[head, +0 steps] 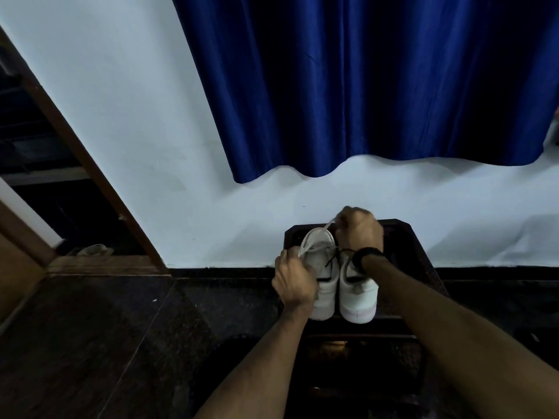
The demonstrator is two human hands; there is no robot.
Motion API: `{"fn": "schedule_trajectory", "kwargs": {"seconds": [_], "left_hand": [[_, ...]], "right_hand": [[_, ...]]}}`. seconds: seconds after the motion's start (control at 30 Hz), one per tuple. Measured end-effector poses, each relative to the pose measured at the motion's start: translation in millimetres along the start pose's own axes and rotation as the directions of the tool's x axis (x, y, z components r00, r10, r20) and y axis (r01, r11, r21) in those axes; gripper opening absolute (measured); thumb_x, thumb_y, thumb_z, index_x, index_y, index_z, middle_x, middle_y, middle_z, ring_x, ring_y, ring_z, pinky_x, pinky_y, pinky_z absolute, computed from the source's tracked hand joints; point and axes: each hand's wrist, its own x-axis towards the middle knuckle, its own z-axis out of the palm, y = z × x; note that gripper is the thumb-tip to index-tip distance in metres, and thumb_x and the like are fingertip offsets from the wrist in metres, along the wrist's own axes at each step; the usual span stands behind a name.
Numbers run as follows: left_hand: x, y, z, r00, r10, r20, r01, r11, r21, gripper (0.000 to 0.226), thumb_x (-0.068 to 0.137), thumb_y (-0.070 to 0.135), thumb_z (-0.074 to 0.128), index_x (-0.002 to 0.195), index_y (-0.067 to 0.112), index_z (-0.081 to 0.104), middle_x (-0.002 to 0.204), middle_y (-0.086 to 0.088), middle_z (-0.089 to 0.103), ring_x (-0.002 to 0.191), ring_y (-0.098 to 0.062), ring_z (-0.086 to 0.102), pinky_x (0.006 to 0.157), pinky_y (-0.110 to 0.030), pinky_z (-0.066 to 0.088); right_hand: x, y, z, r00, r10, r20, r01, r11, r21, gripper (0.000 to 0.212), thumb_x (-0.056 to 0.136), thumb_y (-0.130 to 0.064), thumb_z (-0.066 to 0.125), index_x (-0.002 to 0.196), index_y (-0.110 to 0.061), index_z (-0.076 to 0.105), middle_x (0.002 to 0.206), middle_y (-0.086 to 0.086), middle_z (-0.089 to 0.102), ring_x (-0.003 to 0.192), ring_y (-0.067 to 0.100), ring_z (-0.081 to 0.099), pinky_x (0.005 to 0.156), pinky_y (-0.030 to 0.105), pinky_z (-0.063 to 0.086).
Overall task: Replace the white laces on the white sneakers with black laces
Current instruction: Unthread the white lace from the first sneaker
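Sneakers: two white sneakers stand side by side, touching, on a dark stool, toes toward the wall at 12 o'clock and heels toward the camera at 6 o'clock.
Left sneaker (325, 279): at 9 o'clock of its mate; a white lace runs across its front part.
Right sneaker (360, 294): at 3 o'clock of the left one; thin black lace (334, 258) ends show at its throat and cross over toward the left sneaker.
White lace (314, 238): a flat strip stretched taut on a slant from the left hand, at its 7 o'clock end, up to the right hand at its 1 o'clock end.
Left hand (295, 281): at 9 o'clock of the left sneaker, against its side; fingers curled, pinching the lower end of the white lace near the shoe's front.
Right hand (360, 229): at 12 o'clock of the right sneaker, above the toes; closed into a fist around the upper end of the white lace; the fingertips are blurred.
Wristband (367, 254): black, on the right wrist, just above the right sneaker's opening.
Stool (402, 237): dark, square-cornered top, set close to the wall; lower rungs show at 6 o'clock of the sneakers.
Wall (121, 116): pale, at 12 o'clock of the stool.
Curtain (363, 86): deep blue, hanging down the wall, its wavy hem above the hands.
Floor (90, 343): dark and speckled.
Door frame (90, 176): brown wood, at 9 o'clock.
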Motion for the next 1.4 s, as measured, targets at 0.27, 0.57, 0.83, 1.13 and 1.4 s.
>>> {"fn": "schedule_trajectory", "kwargs": {"seconds": [0.27,0.57,0.83,1.13,1.4], "left_hand": [[-0.8,-0.4,2.2,1.000,-0.006,-0.005,0.006,1.000,0.002,0.027,0.083,0.014,0.057,0.107,0.021,0.065,0.101,-0.003,0.062,0.101,-0.028,0.060,0.065,-0.041,0.051],[2.4,-3.9,5.8,0.999,-0.031,0.013,0.032,0.999,-0.004,0.015,0.090,0.021,0.052,0.102,0.024,0.061,0.100,0.001,0.061,0.103,-0.024,0.059,0.066,-0.040,0.049],[0.3,-1.2,2.5,0.999,-0.006,-0.035,0.005,1.000,-0.029,0.029,0.084,0.013,0.058,0.110,0.021,0.067,0.101,-0.003,0.064,0.102,-0.029,0.059,0.065,-0.040,0.049],[8.6,-3.5,2.3,0.969,0.245,0.042,-0.249,0.958,0.145,0.052,0.059,0.005,0.070,0.110,0.016,0.066,0.104,-0.006,0.058,0.096,-0.029,0.056,0.069,-0.039,0.050],[38.0,10.9,2.3,0.833,0.469,0.293,-0.533,0.822,0.200,0.023,0.085,0.016,0.053,0.099,0.018,0.071,0.105,-0.005,0.058,0.108,-0.026,0.050,0.088,-0.038,0.042]], "right_hand": [[-20.1,10.7,-0.7,0.981,-0.175,0.084,0.180,0.982,-0.062,0.042,0.072,-0.017,0.062,0.113,-0.014,0.065,0.110,0.008,0.063,0.103,0.030,0.055,0.080,0.036,0.046],[-19.9,-31.0,26.1,0.799,-0.401,0.448,0.540,0.808,-0.238,0.023,0.080,-0.027,0.053,0.095,-0.017,0.068,0.100,0.007,0.067,0.098,0.028,0.063,0.081,0.034,0.050],[1.3,-5.5,-8.2,0.978,-0.174,0.113,0.184,0.980,-0.076,0.027,0.080,0.000,0.051,0.102,-0.009,0.063,0.105,0.014,0.059,0.092,0.038,0.062,0.073,0.040,0.048],[-38.4,44.6,-31.6,0.990,-0.117,0.079,0.110,0.991,0.080,0.020,0.080,-0.020,0.065,0.099,-0.016,0.066,0.101,0.008,0.064,0.087,0.032,0.062,0.068,0.039,0.053],[-90.3,9.8,9.2,0.966,-0.259,-0.001,0.259,0.966,-0.025,0.008,0.079,-0.019,0.060,0.085,-0.014,0.061,0.084,0.007,0.059,0.072,0.031,0.058,0.063,0.037,0.044]]}}
